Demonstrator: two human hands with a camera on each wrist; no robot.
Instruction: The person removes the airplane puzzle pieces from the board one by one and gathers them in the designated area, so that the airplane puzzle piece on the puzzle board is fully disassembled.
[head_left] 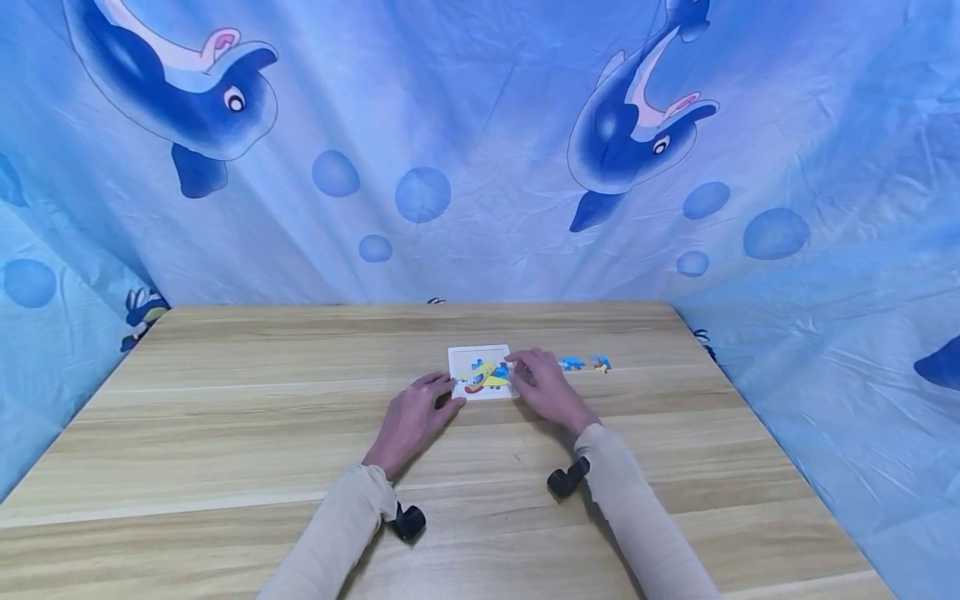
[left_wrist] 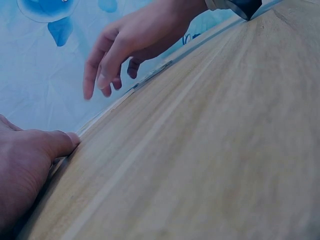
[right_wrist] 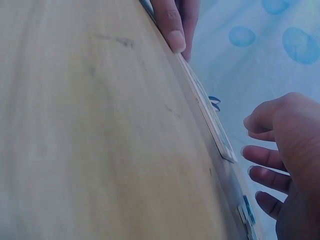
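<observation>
A small white-framed jigsaw puzzle board point(head_left: 480, 348) lies flat on the wooden table, with a yellow and red airplane picture partly put together inside it. At its near left corner my left hand point(head_left: 414, 417) grips the frame, thumb on the near edge and fingers along the left side. My right hand point(head_left: 547, 390) hovers above the board's right edge, its fingers loosely bent and spread, holding nothing. In the right wrist view, the right fingers point(right_wrist: 267, 157) stand apart from the board point(right_wrist: 212, 120). Loose blue puzzle pieces point(head_left: 572, 363) lie just past the right hand.
Another loose piece point(head_left: 602, 363), blue with red and yellow, lies farther right. The wood-grain table point(head_left: 300, 350) ends at a blue curtain point(head_left: 480, 167) printed with dolphins and bubbles, which also hangs along both sides. Black wrist cameras point(head_left: 408, 523) sit on both sleeves.
</observation>
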